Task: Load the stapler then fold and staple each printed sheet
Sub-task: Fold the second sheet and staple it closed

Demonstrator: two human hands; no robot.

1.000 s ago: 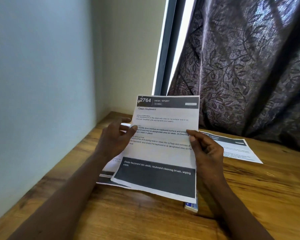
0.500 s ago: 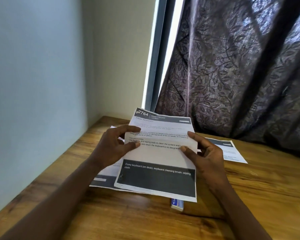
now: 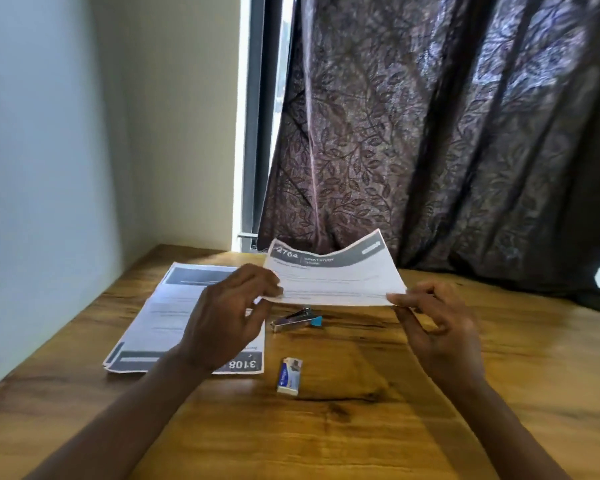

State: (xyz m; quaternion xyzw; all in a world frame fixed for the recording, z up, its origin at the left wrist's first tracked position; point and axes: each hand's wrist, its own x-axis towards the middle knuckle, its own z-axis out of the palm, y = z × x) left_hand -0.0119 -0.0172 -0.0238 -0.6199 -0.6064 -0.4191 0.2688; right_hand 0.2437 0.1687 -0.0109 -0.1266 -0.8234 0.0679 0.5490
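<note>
A printed sheet [image 3: 333, 277] headed 2764 is held folded above the wooden desk [image 3: 378, 427], its fold edge toward me. My left hand [image 3: 229, 313] pinches the fold's left corner and my right hand [image 3: 437, 323] pinches its right corner. Under the sheet a small metal stapler [image 3: 297, 322] with a blue end lies on the desk. A small staple box [image 3: 289, 375] lies nearer to me. A stack of printed sheets [image 3: 174, 320], the top one marked 3108, lies flat at the left, partly hidden by my left arm.
A pale wall [image 3: 49, 168] borders the desk on the left. A dark patterned curtain [image 3: 447, 133] hangs behind the desk, with a window frame [image 3: 257, 133] beside it.
The sheet went from upright and open to folded in half and nearly flat. Both hands slid to the fold's corners. The stapler and staple box are now uncovered.
</note>
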